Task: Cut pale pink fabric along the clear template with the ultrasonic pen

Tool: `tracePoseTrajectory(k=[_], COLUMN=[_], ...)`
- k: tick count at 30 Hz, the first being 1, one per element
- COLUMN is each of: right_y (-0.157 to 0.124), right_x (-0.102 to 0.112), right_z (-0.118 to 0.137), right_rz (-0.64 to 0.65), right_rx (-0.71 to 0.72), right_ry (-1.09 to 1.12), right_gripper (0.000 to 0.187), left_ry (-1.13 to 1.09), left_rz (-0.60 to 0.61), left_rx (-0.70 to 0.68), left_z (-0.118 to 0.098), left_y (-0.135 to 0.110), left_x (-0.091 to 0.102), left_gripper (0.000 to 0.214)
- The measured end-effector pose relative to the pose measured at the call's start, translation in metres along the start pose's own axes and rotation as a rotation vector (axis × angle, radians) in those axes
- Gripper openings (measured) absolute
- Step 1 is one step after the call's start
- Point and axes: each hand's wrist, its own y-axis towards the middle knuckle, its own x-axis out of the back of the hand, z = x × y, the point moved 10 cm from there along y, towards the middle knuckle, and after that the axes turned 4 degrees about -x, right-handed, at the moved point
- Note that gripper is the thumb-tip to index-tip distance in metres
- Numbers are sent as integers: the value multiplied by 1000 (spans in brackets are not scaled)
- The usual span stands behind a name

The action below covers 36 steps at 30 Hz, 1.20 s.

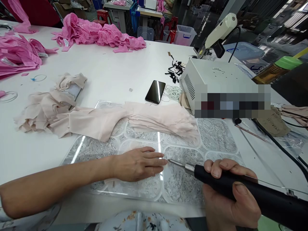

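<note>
On the far left of the white table (115,70) lie heaps of pink fabric (83,32). In the middle there is a black phone (155,92), with a coil of pale cord (174,92) just to its right. Beyond the table stand a red stool (104,14) and a plastic box (184,35).

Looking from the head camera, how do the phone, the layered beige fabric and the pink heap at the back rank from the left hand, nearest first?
1. Layered beige fabric: just beyond the left hand.
2. Phone: past the fabric.
3. Pink heap: table's far side, toward the left.
</note>
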Motion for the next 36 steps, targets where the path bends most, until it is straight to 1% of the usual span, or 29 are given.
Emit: tracePoseTrajectory(k=[4, 11, 15, 23, 28, 32, 36], right_y=[-2, -6, -7, -9, -8, -6, -4], right_x=[-5, -13, -15, -22, -25, -25, -20], right_z=[0, -3, -5, -8, -7, -8, -7], right_rz=[26, 103, 113, 160, 188, 182, 153], right_rx=[0, -10, -7, -12, -1, -14, -33], right_ry=[9, 31, 46, 59, 59, 64, 77], right_gripper=[11, 10, 10, 10, 7, 6, 9], left_ry=[18, 6, 2, -8, -10, -1, 7], left_rz=[-15, -43, -61, -50, -63, -59, -26], left_rx=[-21, 5, 1, 2, -2, -9, -7], left_z=[-2, 0, -1, 0, -1, -1, -1], left_y=[2, 2, 3, 2, 2, 2, 1], left_x=[3, 6, 9, 6, 8, 8, 4], left_gripper=[27, 27, 27, 25, 25, 27, 28])
